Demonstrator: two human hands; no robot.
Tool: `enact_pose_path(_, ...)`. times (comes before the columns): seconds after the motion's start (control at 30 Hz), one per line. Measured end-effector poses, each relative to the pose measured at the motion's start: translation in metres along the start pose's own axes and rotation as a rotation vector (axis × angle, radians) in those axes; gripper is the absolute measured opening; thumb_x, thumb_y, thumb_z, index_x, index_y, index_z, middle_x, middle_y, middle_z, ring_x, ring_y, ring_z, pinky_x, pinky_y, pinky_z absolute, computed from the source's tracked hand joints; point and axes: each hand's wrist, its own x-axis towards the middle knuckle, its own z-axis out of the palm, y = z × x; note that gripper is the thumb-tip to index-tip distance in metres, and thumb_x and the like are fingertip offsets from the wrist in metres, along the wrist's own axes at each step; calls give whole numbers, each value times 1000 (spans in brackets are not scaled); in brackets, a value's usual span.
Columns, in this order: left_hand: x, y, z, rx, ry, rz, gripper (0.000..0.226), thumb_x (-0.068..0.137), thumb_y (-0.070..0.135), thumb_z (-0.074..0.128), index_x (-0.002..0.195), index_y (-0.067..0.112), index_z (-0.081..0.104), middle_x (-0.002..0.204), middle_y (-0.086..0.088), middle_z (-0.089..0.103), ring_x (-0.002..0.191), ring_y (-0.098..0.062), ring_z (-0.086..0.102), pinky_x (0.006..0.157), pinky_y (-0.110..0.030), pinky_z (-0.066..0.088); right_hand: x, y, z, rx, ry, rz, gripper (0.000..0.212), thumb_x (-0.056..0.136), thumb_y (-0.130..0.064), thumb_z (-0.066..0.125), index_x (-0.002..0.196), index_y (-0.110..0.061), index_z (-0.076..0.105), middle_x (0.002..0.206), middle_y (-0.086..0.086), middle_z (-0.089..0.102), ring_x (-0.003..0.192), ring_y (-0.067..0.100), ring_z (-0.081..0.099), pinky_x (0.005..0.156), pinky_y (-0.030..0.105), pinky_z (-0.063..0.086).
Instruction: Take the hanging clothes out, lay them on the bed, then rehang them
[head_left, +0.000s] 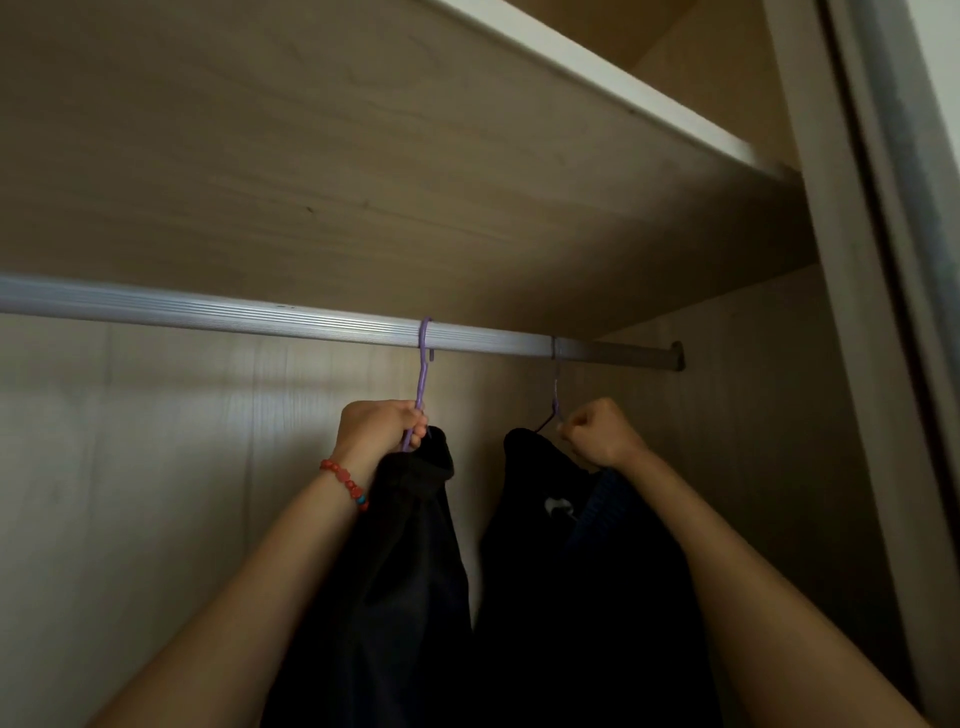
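Two dark garments hang inside a wardrobe from a ribbed metal rail. The left black garment is on a purple hanger whose hook sits over the rail. My left hand, with a red bead bracelet at the wrist, is closed around that hanger's neck. The right black garment hangs from a second purple hanger farther right on the rail. My right hand is closed in a fist at that hanger's shoulder, just below its hook.
A wooden shelf spans the wardrobe just above the rail. The back panel is pale wood. The right side wall and a sliding door frame stand close to the right garment. The rail's left part is bare.
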Motion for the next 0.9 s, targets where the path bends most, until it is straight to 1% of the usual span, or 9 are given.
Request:
enact_pose_path(0.07, -3, 1, 0, 18, 1, -7, 35, 96, -2, 33, 64, 5, 45, 37, -4, 47, 17, -1, 35, 26, -9, 32, -1, 3, 0, 8, 16, 8, 49, 88, -11, 53, 43, -13, 34, 49, 4, 35, 44, 13, 31, 49, 26, 24)
enact_pose_path(0.17, -11, 2, 1, 5, 17, 5, 35, 96, -3, 34, 64, 5, 45, 29, 0, 47, 17, 0, 36, 26, -9, 32, -4, 4, 2, 32, 19, 15, 52, 90, -16, 54, 43, -14, 33, 48, 4, 35, 45, 15, 34, 54, 27, 27)
enact_pose_path(0.27, -19, -1, 1, -4, 65, 32, 32, 94, -4, 39, 65, 5, 49, 30, 0, 50, 19, 0, 39, 28, -10, 34, -8, 3, 2, 70, 13, 45, 51, 90, -20, 56, 44, -15, 35, 48, 4, 36, 47, 18, 37, 56, 27, 30)
enact_pose_path(0.4, -36, 1, -1, 4, 128, 63, 20, 86, -4, 53, 69, 3, 60, 26, 3, 49, 22, -2, 42, 31, -10, 38, -19, -4, -6, 168, -1, 67, 43, 88, -16, 60, 46, -10, 48, 47, 6, 46, 45, 14, 40, 52, 24, 34)
enact_pose_path(0.53, -56, 7, 3, -24, 88, 102, 23, 84, -8, 54, 65, 4, 58, 27, 3, 50, 23, -1, 42, 33, -9, 38, -33, -11, -18, 248, 2, 83, 35, 85, -11, 61, 51, -9, 56, 51, 5, 53, 53, 15, 46, 66, 27, 39)
enact_pose_path(0.6, -64, 7, 4, 3, 125, 148, 14, 82, -5, 58, 71, 3, 62, 35, 3, 57, 31, -3, 49, 34, -9, 42, -41, -15, -26, 299, 33, 91, 31, 84, -7, 60, 54, -15, 60, 52, 0, 58, 57, 14, 51, 70, 27, 42)
enact_pose_path(0.7, -74, 8, 3, 88, 175, 233, 8, 83, 1, 59, 86, 3, 66, 69, -6, 64, 59, -15, 57, 44, -10, 49, -58, -24, -39, 314, 72, 77, 19, 86, -8, 57, 73, -14, 68, 78, 4, 63, 78, 15, 57, 76, 27, 43)
enact_pose_path(0.8, -84, 10, 1, 157, 276, 309, 16, 83, 1, 59, 96, 0, 68, 88, -11, 66, 72, -19, 61, 62, -18, 53, -75, -37, -48, 234, 120, 27, 19, 90, -18, 54, 98, -14, 70, 96, 1, 67, 92, 14, 58, 81, 27, 45)
enact_pose_path(0.9, -106, 8, 0, 336, 392, 410, 18, 85, 7, 58, 98, 1, 69, 95, -8, 66, 88, -19, 61, 81, -24, 44, -94, -51, -46, 160, 173, -87, 22, 88, -23, 51, 101, -21, 69, 108, 4, 68, 103, 23, 60, 88, 34, 49)
